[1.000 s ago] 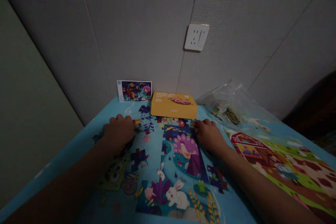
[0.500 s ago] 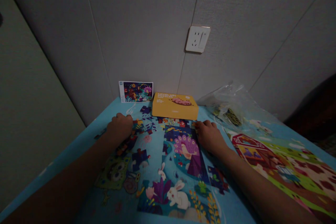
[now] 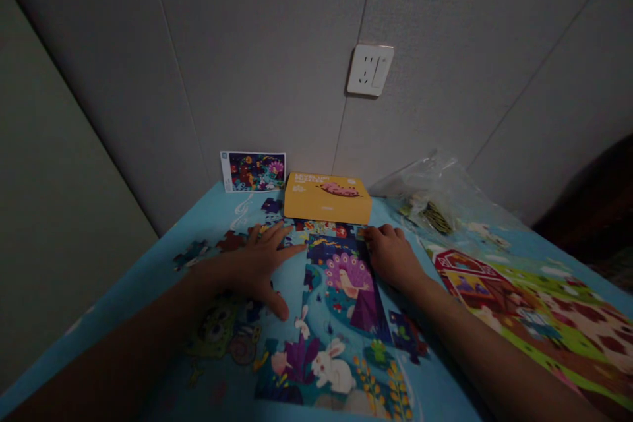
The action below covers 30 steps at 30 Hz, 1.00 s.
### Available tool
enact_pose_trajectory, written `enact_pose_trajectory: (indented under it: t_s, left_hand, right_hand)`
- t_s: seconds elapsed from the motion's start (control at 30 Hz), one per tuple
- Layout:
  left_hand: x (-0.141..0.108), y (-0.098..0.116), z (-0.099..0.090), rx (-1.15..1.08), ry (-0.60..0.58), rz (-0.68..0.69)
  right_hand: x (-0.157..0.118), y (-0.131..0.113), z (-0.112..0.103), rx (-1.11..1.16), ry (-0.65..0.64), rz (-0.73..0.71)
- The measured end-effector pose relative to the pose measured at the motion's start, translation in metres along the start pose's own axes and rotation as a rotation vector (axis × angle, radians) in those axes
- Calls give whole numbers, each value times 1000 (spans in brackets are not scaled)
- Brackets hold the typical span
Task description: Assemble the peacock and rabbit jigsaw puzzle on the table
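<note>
My left hand [image 3: 260,264] is spread with its fingers apart, over loose puzzle pieces left of the joined puzzle; nothing is in its grasp. My right hand [image 3: 390,252] has its fingers curled together at the upper right edge of the peacock section [image 3: 349,280]. A small orange-brown bit shows at its fingertips, seemingly a puzzle piece [image 3: 362,233]. Below the peacock lies a joined section with a white rabbit [image 3: 333,369]. A dark piece cluster [image 3: 408,336] rests beside my right forearm. Dark teal pieces [image 3: 192,254] lie beyond my left wrist.
A yellow box [image 3: 326,199] and a picture card [image 3: 254,172] stand against the wall, below a socket [image 3: 370,70]. To the right are a clear plastic bag [image 3: 430,201] with contents and a farm picture [image 3: 534,323]. The cloth [image 3: 128,297] is blue.
My left hand has opened from a closed shape and moved right and down, now covering pieces that showed before. My right hand has stayed at nearly the same place.
</note>
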<state>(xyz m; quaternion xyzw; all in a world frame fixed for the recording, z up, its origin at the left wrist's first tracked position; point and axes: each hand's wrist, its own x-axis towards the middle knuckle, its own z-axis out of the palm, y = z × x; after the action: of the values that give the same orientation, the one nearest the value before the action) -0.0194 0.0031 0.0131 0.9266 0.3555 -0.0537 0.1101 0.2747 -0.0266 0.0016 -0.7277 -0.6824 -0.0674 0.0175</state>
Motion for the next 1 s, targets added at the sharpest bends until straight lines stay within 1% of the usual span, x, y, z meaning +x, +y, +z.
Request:
enact_pose_trajectory:
  t_s: [0.07, 0.2, 0.3, 0.4, 0.5, 0.53, 0.6, 0.67, 0.73, 0.8, 0.87, 0.93, 1.0]
  left_hand:
    - [0, -1, 1, -34, -55, -10]
    - [1, -9, 2, -40, -33, -85]
    - [1, -13, 0, -52, -41, -92]
    - [-2, -13, -3, -51, -48, -95]
    - [-3, -14, -2, -16, 39, -102]
    - [-2, -16, 0, 6, 85, -110]
    - [1, -20, 4, 52, 169, -149]
    - [4, -25, 7, 82, 231, -200]
    - [7, -26, 7, 88, 310, -214]
    - [9, -21, 4, 53, 411, -151]
    - [9, -9, 1, -55, 478, -20]
    - [8, 7, -1, -205, 459, 146]
    - [7, 21, 2, -312, 397, 301]
  right_hand:
    - [0, 0, 0, 4, 5, 1]
    - [1, 1, 2, 10, 5, -1]
    - [2, 2, 3, 20, 14, 6]
    - [5, 5, 1, 61, 23, -5]
    - [7, 10, -3, 139, 40, -46]
    - [9, 12, -4, 154, 47, -37]
    - [11, 16, -7, 160, 68, 30]
    - [13, 22, -9, 158, 127, 97]
    - [13, 25, -12, 183, 235, 112]
    - [10, 24, -15, 247, 366, 62]
    - [3, 16, -19, 349, 462, -50]
    - [-9, 2, -21, 470, 492, -231]
    - [-22, -14, -22, 578, 448, -482]
